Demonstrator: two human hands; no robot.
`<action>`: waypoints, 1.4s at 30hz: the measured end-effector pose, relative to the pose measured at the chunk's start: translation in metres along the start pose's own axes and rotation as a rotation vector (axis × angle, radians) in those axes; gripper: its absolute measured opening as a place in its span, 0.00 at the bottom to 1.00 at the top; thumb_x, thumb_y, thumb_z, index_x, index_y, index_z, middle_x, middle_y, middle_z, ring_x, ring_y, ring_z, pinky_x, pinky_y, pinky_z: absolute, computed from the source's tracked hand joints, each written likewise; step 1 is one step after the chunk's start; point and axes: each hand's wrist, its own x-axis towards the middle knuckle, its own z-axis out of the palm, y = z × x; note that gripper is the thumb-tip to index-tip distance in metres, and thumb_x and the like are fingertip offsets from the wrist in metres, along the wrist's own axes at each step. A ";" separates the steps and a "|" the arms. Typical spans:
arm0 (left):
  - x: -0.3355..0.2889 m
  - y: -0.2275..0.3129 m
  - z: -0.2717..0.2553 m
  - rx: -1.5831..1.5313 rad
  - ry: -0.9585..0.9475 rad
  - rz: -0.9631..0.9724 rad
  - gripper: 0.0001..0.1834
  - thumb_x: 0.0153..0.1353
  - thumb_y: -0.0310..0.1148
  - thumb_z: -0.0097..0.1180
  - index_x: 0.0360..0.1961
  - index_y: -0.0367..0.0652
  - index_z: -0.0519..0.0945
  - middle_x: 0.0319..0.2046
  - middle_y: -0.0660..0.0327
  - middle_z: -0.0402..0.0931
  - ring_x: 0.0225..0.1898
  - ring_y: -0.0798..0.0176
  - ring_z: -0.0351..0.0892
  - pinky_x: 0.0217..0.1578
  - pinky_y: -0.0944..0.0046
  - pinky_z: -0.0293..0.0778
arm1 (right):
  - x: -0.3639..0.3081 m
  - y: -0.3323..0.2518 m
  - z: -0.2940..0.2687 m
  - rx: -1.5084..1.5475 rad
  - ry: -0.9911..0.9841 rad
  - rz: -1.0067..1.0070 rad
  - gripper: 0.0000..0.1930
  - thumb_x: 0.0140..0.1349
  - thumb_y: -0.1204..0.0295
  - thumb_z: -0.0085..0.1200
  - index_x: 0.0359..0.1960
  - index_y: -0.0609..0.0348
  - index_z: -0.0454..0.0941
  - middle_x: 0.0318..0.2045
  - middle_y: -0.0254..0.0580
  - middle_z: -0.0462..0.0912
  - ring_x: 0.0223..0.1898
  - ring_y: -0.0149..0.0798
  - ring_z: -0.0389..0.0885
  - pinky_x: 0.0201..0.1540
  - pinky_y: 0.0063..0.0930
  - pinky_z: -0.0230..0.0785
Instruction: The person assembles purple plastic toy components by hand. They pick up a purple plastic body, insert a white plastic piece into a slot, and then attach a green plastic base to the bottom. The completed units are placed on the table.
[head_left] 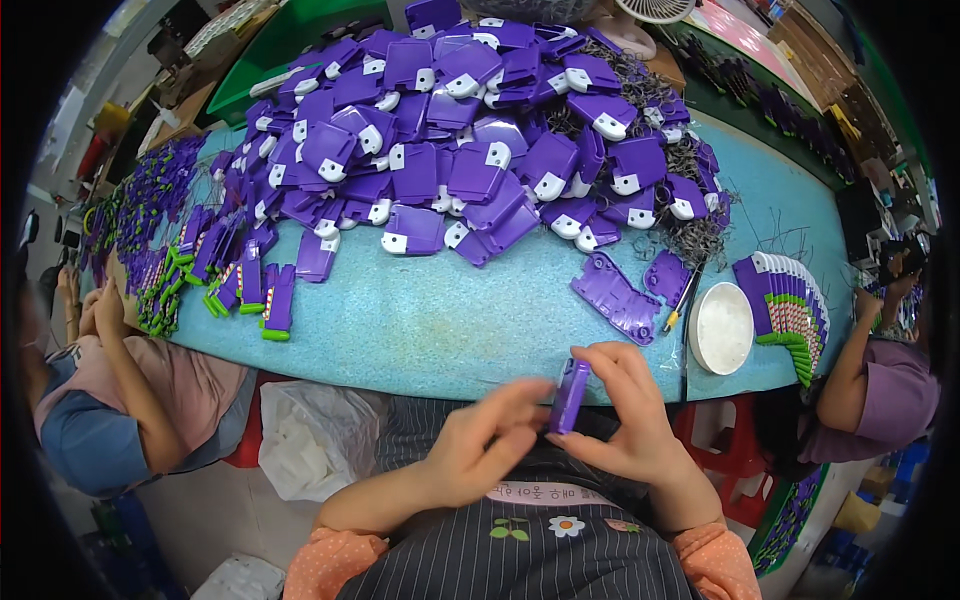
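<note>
Gripping the purple case end to end in the right hand, thumb at the near end and fingers at the far end, opened only as wide as the case and standing it on edge. Showing the left hand just to the left, loosely open with fingers part-curled, apparently holding nothing; blurred at the tips, so unable to tell whether touching. Judged best to keep the right-hand pinch firm without twisting the case, to press with the left fingertips evenly along the side rather than at one corner, and to check every edge before release. Advisable to work above the table, guarding against a drop off its near edge. Finding the case between both hands, at that near edge, well apart from the far heap of purple and white covers and to the near left of the loose purple shell and white bowl.
</note>
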 end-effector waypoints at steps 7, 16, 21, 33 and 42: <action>0.000 0.002 -0.001 0.544 0.027 0.202 0.29 0.51 0.22 0.51 0.55 0.24 0.60 0.36 0.41 0.74 0.28 0.48 0.78 0.29 0.56 0.74 | -0.006 -0.009 0.029 -0.248 0.112 -0.005 0.36 0.35 0.72 0.67 0.51 0.70 0.67 0.39 0.52 0.73 0.39 0.51 0.73 0.40 0.38 0.68; -0.007 0.011 -0.159 1.106 0.927 0.244 0.13 0.60 0.29 0.48 0.43 0.33 0.73 0.48 0.46 0.71 0.53 0.43 0.68 0.54 0.49 0.60 | 0.000 -0.002 0.014 -0.525 0.257 0.213 0.38 0.39 0.77 0.65 0.56 0.69 0.62 0.49 0.58 0.66 0.49 0.56 0.67 0.51 0.41 0.60; -0.023 -0.013 -0.238 1.393 0.946 -0.066 0.12 0.63 0.36 0.44 0.30 0.38 0.72 0.50 0.51 0.70 0.56 0.48 0.63 0.57 0.34 0.43 | -0.001 -0.008 0.029 -0.381 0.175 0.082 0.34 0.41 0.76 0.65 0.53 0.68 0.66 0.48 0.56 0.68 0.48 0.54 0.68 0.50 0.40 0.61; 0.008 -0.027 -0.075 0.793 0.814 0.068 0.18 0.65 0.31 0.39 0.51 0.31 0.69 0.54 0.48 0.67 0.61 0.51 0.59 0.61 0.45 0.36 | 0.029 -0.020 0.079 -0.347 0.070 -0.088 0.30 0.41 0.66 0.66 0.48 0.64 0.72 0.44 0.49 0.71 0.42 0.47 0.71 0.41 0.36 0.65; -0.008 -0.002 -0.058 0.440 0.735 0.165 0.19 0.68 0.31 0.35 0.54 0.27 0.66 0.53 0.53 0.70 0.57 0.60 0.64 0.61 0.56 0.45 | 0.036 0.010 0.058 -0.339 -0.090 -0.153 0.18 0.47 0.72 0.60 0.41 0.62 0.72 0.37 0.43 0.73 0.33 0.38 0.73 0.31 0.26 0.66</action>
